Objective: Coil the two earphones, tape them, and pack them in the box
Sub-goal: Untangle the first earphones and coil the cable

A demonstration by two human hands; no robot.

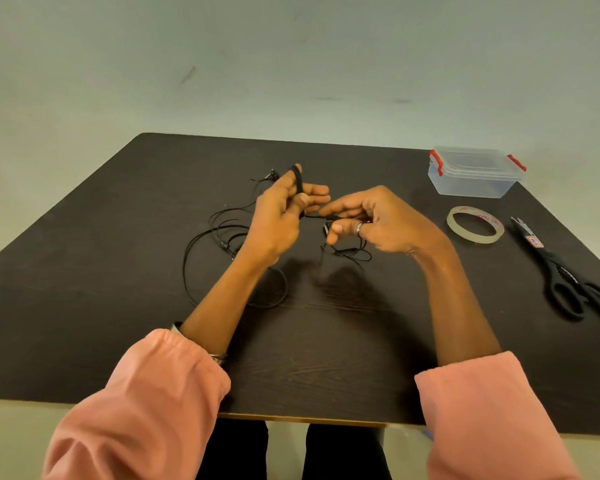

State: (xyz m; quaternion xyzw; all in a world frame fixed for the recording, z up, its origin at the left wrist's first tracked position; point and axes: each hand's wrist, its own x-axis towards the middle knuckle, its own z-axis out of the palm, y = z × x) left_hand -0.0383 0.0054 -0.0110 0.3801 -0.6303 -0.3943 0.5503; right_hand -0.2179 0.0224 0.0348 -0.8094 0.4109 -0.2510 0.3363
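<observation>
My left hand [284, 209] is raised above the table with a black earphone cable [299, 181] looped in a coil around its fingers. My right hand [371, 220] pinches the free stretch of the same cable just right of the coil; its loose end [350, 252] dangles below onto the table. A second black earphone [222, 233] lies uncoiled on the table under and left of my left hand. A clear plastic box [473, 173] with red clips stands shut at the far right. A roll of clear tape [474, 225] lies flat in front of the box.
Black scissors [565, 271] lie near the right table edge, beside the tape. The dark wooden table [101, 271] reaches to a pale wall behind. Pink sleeves cover both my forearms near the front edge.
</observation>
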